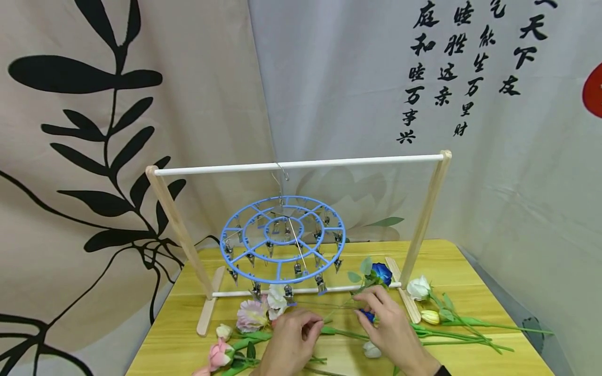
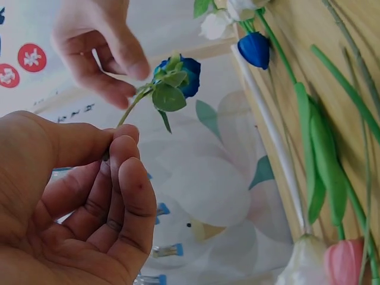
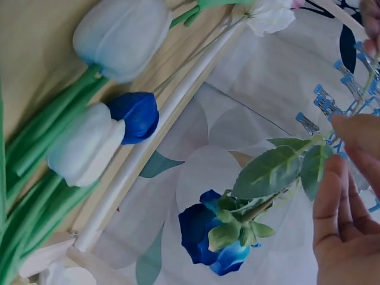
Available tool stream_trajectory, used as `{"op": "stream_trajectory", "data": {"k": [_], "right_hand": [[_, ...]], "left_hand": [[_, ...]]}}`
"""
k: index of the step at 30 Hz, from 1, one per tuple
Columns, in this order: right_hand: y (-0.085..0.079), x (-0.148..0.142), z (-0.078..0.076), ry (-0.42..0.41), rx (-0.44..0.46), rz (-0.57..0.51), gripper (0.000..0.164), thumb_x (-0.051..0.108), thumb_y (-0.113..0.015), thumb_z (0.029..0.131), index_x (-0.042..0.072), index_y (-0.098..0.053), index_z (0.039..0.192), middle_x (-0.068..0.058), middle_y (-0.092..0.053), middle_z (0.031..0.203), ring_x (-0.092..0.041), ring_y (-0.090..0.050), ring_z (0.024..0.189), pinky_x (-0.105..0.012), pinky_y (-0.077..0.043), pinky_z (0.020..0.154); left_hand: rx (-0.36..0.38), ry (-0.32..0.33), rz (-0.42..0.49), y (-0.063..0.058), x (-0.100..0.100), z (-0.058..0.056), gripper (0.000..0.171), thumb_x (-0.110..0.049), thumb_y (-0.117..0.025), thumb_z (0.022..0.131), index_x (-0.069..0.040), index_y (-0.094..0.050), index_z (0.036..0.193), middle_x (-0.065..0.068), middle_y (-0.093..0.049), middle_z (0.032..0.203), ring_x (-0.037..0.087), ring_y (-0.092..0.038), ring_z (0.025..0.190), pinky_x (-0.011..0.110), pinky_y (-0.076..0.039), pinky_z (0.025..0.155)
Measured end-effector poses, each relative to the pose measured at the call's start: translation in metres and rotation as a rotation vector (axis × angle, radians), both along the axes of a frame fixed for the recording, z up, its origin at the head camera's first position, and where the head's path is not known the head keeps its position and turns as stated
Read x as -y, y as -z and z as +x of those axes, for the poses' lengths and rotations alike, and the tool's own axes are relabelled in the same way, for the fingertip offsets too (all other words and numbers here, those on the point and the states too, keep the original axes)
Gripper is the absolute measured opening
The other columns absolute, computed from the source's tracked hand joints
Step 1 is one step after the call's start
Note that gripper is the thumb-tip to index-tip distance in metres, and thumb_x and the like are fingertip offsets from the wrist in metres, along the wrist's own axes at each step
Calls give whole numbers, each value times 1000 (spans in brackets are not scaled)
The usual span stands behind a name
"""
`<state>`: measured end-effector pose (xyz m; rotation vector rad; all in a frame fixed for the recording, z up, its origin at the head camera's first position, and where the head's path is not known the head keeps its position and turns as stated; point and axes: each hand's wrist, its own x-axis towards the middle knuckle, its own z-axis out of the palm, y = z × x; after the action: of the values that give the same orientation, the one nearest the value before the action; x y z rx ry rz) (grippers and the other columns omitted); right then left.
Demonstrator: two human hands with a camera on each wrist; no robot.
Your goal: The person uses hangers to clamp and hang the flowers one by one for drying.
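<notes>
Fingers (image 2: 138,193) of the left hand (image 1: 290,342) pinch the blue rose's stem (image 2: 126,113), the right hand's (image 1: 392,324) parted.

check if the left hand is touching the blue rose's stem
Touching. The left wrist view shows it: the left hand pinches the stem between thumb and fingers, with the blue rose beyond the grip.
</notes>
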<state>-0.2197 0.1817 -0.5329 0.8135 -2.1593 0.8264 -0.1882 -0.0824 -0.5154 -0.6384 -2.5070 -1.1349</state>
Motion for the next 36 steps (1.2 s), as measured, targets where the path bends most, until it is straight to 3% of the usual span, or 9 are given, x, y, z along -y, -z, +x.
{"op": "stream_trajectory", "data": {"k": [4, 9, 17, 22, 24, 28, 30, 33, 36], "right_hand": [[-3, -3, -6, -2, -18, 116, 54, -7, -105, 79, 15, -82, 123, 0, -70, 121, -10, -73, 92, -10, -57, 76], [-5, -3, -9, 35, -62, 170, 51, -4, -107, 77, 18, -83, 116, 1, -69, 117, -8, -70, 93, -9, -54, 76], [-15, -4, -13, 6, -106, 162, 48, -7, -108, 71, 20, -81, 101, 4, -64, 105, -5, -62, 87, -9, -48, 74], [-19, -6, -12, 2, -120, 156, 47, -10, -107, 70, 20, -82, 98, 5, -64, 103, -5, -62, 85, -9, -49, 74], [-20, -8, -12, -6, -114, 151, 43, -8, -105, 75, 20, -83, 98, 5, -64, 104, -6, -64, 87, -9, -50, 75], [-22, -13, -11, -23, -96, 136, 8, 16, -87, 106, 21, -83, 100, 5, -67, 109, -8, -69, 92, -8, -54, 81], [-22, -15, -11, -26, -91, 129, 13, 26, -78, 112, 20, -83, 102, 5, -69, 112, -9, -71, 95, -9, -56, 84], [-23, -16, -11, -22, -90, 120, 8, 15, -89, 104, 19, -83, 101, 5, -71, 113, -11, -71, 98, -10, -57, 87], [-24, -17, -11, -10, -84, 108, 36, -2, -103, 82, 20, -82, 101, 7, -72, 111, -10, -71, 98, -10, -57, 87]], "left_hand": [[-32, -12, -27, -4, 1, 2, 9, -10, -84, 108, -15, -89, 104, -5, -83, 95, -11, -59, 78, 14, -53, 67], [-72, 0, -44, -8, 2, 5, 8, -10, -84, 108, -15, -89, 104, -6, -82, 94, -11, -59, 78, 13, -53, 66], [-139, 19, -5, -7, 2, 8, 8, -11, -84, 109, -15, -88, 103, -6, -81, 92, -12, -59, 78, 9, -51, 64], [-160, 35, 37, -7, 3, 8, 7, -11, -85, 109, -15, -89, 104, -6, -81, 92, -12, -60, 79, 14, -56, 63], [-148, 42, 57, -7, 3, 9, 7, -11, -84, 109, -15, -89, 106, -6, -82, 93, -11, -62, 80, 17, -59, 64], [-113, 43, 101, -7, 5, 9, 8, -11, -84, 109, -16, -90, 111, -5, -85, 96, -10, -66, 83, 17, -62, 68], [-113, 36, 121, -8, 6, 9, 10, -11, -84, 109, -17, -90, 114, -6, -85, 98, -10, -67, 83, 15, -62, 70], [-136, 27, 138, -8, 7, 9, 12, -9, -85, 107, -18, -89, 115, -8, -85, 98, -10, -67, 83, 14, -61, 70], [-183, 25, 152, -8, 10, 10, 15, -7, -87, 106, -20, -89, 114, -11, -84, 98, -9, -68, 83, 13, -61, 71]]}}
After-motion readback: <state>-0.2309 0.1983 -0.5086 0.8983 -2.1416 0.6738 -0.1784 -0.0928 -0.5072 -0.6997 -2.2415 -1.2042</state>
